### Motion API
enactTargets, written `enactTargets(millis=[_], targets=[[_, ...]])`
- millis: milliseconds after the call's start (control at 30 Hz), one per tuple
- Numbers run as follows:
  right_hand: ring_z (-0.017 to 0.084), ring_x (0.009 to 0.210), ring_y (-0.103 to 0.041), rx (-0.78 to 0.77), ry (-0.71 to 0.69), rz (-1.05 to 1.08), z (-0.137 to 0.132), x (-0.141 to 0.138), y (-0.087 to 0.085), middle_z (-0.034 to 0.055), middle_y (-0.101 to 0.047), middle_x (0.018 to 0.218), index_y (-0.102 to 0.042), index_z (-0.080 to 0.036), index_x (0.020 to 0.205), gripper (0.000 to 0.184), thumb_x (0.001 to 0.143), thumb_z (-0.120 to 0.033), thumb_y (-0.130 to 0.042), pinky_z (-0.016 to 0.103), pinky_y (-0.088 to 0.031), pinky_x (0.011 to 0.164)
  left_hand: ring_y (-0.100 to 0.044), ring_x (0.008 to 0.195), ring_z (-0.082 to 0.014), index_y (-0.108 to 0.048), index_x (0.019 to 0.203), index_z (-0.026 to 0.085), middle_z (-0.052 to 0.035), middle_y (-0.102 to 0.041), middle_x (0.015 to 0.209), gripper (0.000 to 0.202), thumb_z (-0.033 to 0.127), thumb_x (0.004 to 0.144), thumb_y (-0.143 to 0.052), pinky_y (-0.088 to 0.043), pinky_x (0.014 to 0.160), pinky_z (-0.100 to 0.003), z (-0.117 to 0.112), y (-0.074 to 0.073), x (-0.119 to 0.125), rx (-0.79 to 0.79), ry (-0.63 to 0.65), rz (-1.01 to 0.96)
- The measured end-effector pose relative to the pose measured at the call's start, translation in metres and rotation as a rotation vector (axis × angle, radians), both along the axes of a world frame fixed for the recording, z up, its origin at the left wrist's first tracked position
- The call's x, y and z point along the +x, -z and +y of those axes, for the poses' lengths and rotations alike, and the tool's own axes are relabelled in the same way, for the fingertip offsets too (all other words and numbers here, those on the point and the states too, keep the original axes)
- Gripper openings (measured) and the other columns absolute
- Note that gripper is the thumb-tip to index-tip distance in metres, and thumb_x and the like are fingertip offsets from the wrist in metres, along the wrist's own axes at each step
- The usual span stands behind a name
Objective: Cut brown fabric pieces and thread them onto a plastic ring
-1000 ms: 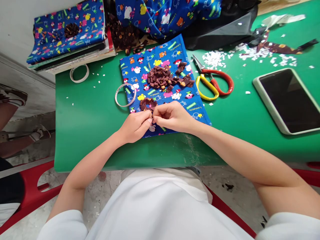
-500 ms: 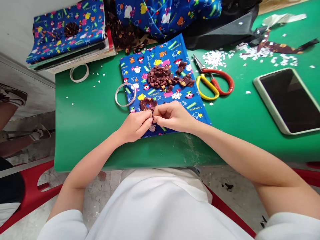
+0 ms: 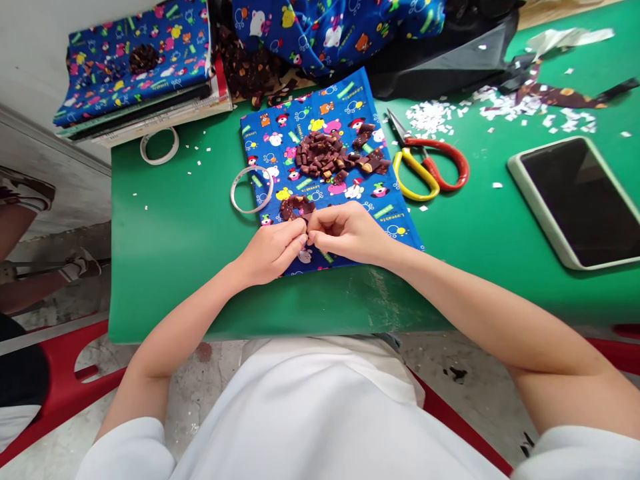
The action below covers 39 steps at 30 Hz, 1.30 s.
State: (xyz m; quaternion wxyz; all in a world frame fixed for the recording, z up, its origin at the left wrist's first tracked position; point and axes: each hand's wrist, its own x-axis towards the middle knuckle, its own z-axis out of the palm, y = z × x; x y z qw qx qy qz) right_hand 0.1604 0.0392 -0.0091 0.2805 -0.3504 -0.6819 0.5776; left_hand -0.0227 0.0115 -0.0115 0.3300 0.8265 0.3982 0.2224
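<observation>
My left hand (image 3: 273, 250) and my right hand (image 3: 347, 232) meet fingertip to fingertip over the near end of a blue cartoon-print cloth (image 3: 345, 100) on the green table (image 3: 175, 240). Both hands are closed in a pinch on a small dark piece that I cannot make out. Just beyond my fingers lies a small cluster of brown fabric pieces (image 3: 295, 207). A larger heap of brown folded pieces (image 3: 333, 155) sits in the middle of the cloth.
A tape ring (image 3: 251, 189) lies left of the cloth, another tape ring (image 3: 159, 145) further back. Red-and-yellow scissors (image 3: 427, 167) and a phone (image 3: 580, 200) lie to the right. White paper scraps (image 3: 430, 117) are scattered behind. Stacked fabric and books (image 3: 135, 73) stand back left.
My fingertips have shifted slightly at the pinch; otherwise nothing has visibly moved.
</observation>
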Motion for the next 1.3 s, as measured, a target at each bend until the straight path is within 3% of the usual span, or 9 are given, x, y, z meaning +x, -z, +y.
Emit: enactTargets(millis=[633, 833, 1000, 1300], targets=[[0.005, 0.043, -0.042, -0.034, -0.002, 0.035, 0.0016, 0.0012, -0.0007, -0.0019, -0.057, 0.049, -0.055, -0.016, 0.058, 0.015, 0.071, -0.025, -0.055, 0.018, -0.031, 0.04, -0.045, 0.056, -0.0101, -0.034, 0.075, 0.021, 0.0038, -0.046, 0.064, 0.03, 0.036, 0.1, -0.03, -0.033, 0.058, -0.023, 0.0002, 0.0009, 0.0011, -0.033, -0.026, -0.048], [0.004, 0.041, -0.04, -0.14, -0.044, 0.13, 0.0017, 0.0002, -0.0033, -0.0029, -0.058, 0.05, -0.055, -0.017, 0.059, 0.015, 0.073, -0.023, -0.058, 0.018, -0.029, 0.039, -0.047, 0.055, -0.0097, -0.038, 0.074, 0.02, 0.0037, -0.049, 0.061, 0.036, 0.045, 0.1, -0.031, -0.035, 0.058, -0.023, -0.0014, -0.0025, 0.0024, -0.173, -0.064, -0.137], [0.003, 0.039, -0.039, -0.214, -0.045, 0.184, 0.0006, -0.0011, -0.0053, -0.0044, -0.056, 0.047, -0.055, -0.017, 0.06, 0.014, 0.072, -0.021, -0.06, 0.018, -0.028, 0.038, -0.052, 0.057, -0.01, -0.043, 0.074, 0.02, 0.0035, -0.055, 0.059, 0.036, 0.042, 0.1, -0.033, -0.04, 0.062, -0.024, -0.0028, -0.0034, 0.0021, -0.287, -0.067, -0.258], [0.004, 0.04, -0.042, -0.243, -0.049, 0.179, 0.0003, -0.0015, -0.007, -0.0043, -0.056, 0.045, -0.054, -0.017, 0.057, 0.013, 0.069, -0.019, -0.059, 0.017, -0.029, 0.038, -0.052, 0.056, -0.0091, -0.046, 0.073, 0.019, 0.004, -0.057, 0.06, 0.03, 0.035, 0.097, -0.038, -0.039, 0.063, -0.024, -0.0013, -0.0024, -0.0002, -0.307, -0.036, -0.28]])
